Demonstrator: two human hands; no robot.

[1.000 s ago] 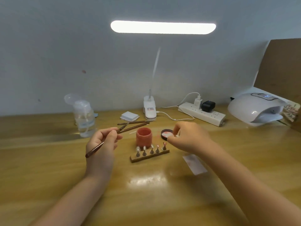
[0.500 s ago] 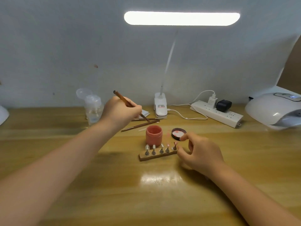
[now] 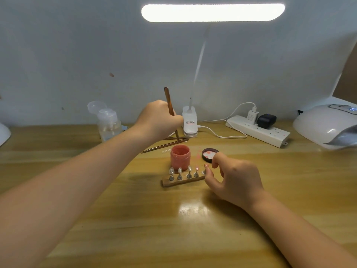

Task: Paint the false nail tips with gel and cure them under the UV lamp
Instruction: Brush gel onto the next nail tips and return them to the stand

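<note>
Left hand [image 3: 161, 118] grips a brown nail brush [image 3: 169, 105] held nearly upright, bristle end pointing down behind the open pink gel jar [image 3: 180, 157]; whether the tip touches the spare brushes [image 3: 166, 145] lying on the desk [image 3: 135, 219] cannot be told. Right hand [image 3: 234, 181] holds nothing, fingers loosely curled, thumb and forefinger close to the right end of the wooden nail stand [image 3: 183, 181]; contact with the end peg not clear. Stand sits just in front of the jar, carrying five false nail tips [image 3: 189, 168]: three on the left look clear, two on the right show pink. Jar lid [image 3: 209, 154] lies inside-up just right of the jar. UV lamp [image 3: 326, 125] is well apart at far right, mouth facing the desk. Judgement: painting about part done, curing not yet begun. For the next coat: load only the bristle tip, wipe excess on the jar rim, steady the stand with the right hand at its end without brushing the wet pink tips, stroke base to free edge, keep gel off the pegs. Risk: tipping the jar while reaching over it
</note>
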